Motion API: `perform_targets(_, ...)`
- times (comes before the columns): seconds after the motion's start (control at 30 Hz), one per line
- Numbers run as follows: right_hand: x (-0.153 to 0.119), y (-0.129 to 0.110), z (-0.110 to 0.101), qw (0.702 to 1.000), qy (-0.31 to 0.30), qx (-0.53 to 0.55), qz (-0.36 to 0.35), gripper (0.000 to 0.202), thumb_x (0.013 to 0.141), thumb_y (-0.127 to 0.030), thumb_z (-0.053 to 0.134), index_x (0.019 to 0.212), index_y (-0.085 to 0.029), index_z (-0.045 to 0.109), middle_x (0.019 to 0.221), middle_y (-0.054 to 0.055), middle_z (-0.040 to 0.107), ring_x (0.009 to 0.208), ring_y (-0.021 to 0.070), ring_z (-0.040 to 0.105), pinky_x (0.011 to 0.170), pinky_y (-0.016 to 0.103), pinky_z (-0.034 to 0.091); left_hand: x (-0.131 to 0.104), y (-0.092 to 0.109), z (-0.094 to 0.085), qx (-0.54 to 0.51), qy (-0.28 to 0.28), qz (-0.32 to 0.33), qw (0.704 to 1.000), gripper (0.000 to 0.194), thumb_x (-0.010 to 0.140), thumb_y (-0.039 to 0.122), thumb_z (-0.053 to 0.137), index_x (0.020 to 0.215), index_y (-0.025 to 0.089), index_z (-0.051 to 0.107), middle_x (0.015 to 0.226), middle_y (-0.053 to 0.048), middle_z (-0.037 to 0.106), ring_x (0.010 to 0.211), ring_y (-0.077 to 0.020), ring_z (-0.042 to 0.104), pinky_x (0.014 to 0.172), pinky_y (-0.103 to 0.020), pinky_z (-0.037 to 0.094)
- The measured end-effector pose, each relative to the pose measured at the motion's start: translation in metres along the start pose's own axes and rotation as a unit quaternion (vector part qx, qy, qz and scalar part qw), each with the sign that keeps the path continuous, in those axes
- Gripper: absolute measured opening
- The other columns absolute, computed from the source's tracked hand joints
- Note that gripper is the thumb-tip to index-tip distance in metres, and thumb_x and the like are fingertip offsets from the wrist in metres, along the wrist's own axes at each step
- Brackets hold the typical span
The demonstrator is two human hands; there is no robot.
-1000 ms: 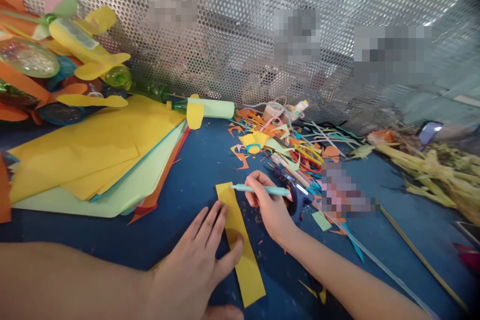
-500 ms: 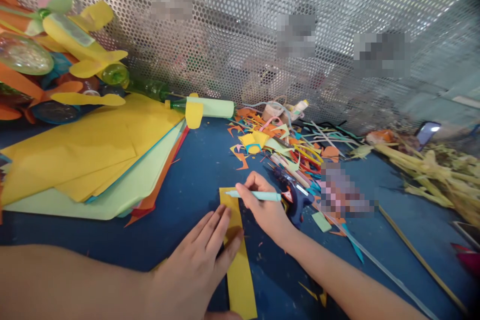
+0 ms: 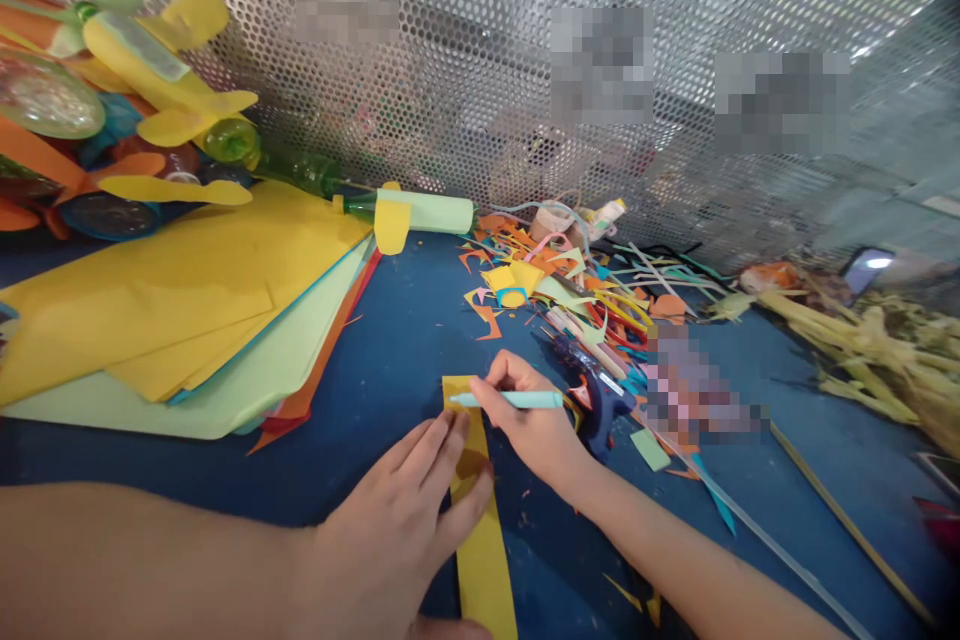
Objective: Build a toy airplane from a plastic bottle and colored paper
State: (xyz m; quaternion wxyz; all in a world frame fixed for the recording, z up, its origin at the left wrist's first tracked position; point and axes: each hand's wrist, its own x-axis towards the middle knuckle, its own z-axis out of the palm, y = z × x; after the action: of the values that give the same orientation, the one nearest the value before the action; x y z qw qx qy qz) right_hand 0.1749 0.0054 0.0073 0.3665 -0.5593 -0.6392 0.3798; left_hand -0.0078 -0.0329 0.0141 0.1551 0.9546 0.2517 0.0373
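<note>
A strip of yellow paper [image 3: 484, 560] lies lengthwise on the blue table, its far end near the middle of the view. My left hand [image 3: 409, 510] rests across it, palm down with fingers stretched out over the strip. Pinched in my right hand [image 3: 529, 415] is a light blue marker [image 3: 525, 400], held nearly level. The marker's tip is at the far end of the strip, close to the left fingertips; whether it touches the paper I cannot tell. To the right of that hand lies a dark blue glue gun [image 3: 600, 400].
At left are stacked coloured papers [image 3: 187, 290], with paper-trimmed bottles [image 3: 150, 70] behind. A wrapped green bottle [image 3: 427, 212] lies by the perforated metal screen [image 3: 465, 50]. Paper scraps [image 3: 517, 280] litter the back. Dried husks [image 3: 847, 340], a phone [image 3: 868, 272] and a thin stick [image 3: 847, 520] lie right.
The marker tip has shifted slightly toward me along the strip. My left hand still lies flat on the paper. The view has shifted slightly.
</note>
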Motion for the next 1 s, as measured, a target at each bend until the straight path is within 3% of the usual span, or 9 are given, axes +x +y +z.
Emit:
perform_targets(0.4, -0.0015, 0.0027, 0.0010, 1.000, -0.003, -0.005, -0.020, 0.025, 0.085, -0.032, 0.050, 0.066, -0.020, 0.039, 0.053, -0.008, 0.037, 0.048, 0.0076, 0.033, 0.046, 0.019, 0.029, 0.0034, -0.0049, -0.0066, -0.032, -0.029, 0.002, 0.999, 0.077, 0.081, 0.068, 0.021, 0.137, 0.017, 0.033, 0.142, -0.025, 0.025, 0.132, -0.0366, 0.017, 0.101, -0.051, 0.027)
perform_targets(0.67, -0.0038, 0.0012, 0.0042, 1.000, 0.023, -0.012, -0.016, 0.025, 0.085, -0.033, 0.050, 0.067, -0.021, 0.038, 0.056, -0.007, 0.039, 0.051, 0.0087, 0.037, 0.049, 0.020, 0.032, 0.0023, -0.0049, -0.0041, -0.017, -0.013, 0.002, 1.000, 0.072, 0.082, 0.065, 0.029, 0.137, 0.019, 0.033, 0.144, -0.020, 0.023, 0.133, -0.0338, 0.017, 0.103, -0.048, 0.026)
perform_targets(0.83, -0.0024, 0.0003, 0.0027, 0.999, 0.037, 0.026, -0.015, 0.024, 0.085, -0.035, 0.050, 0.069, -0.021, 0.039, 0.055, -0.007, 0.042, 0.051, 0.0092, 0.041, 0.050, 0.021, 0.035, 0.0032, -0.0033, -0.0061, -0.025, -0.020, -0.004, 0.999, 0.071, 0.082, 0.064, 0.031, 0.135, 0.018, 0.036, 0.145, -0.019, 0.022, 0.133, -0.0346, 0.017, 0.102, -0.049, 0.027)
perform_targets(1.0, -0.0030, -0.0036, 0.0003, 0.995, 0.057, 0.085, 0.007, 0.019, 0.091, -0.037, 0.038, 0.079, -0.023, 0.039, 0.047, -0.009, 0.041, 0.044, 0.0093, 0.041, 0.047, 0.020, 0.035, 0.0055, -0.0028, -0.0089, 0.012, -0.008, 0.002, 1.000, 0.068, 0.082, 0.063, 0.033, 0.134, 0.020, 0.039, 0.143, -0.018, 0.028, 0.131, -0.0328, 0.023, 0.101, -0.045, 0.030)
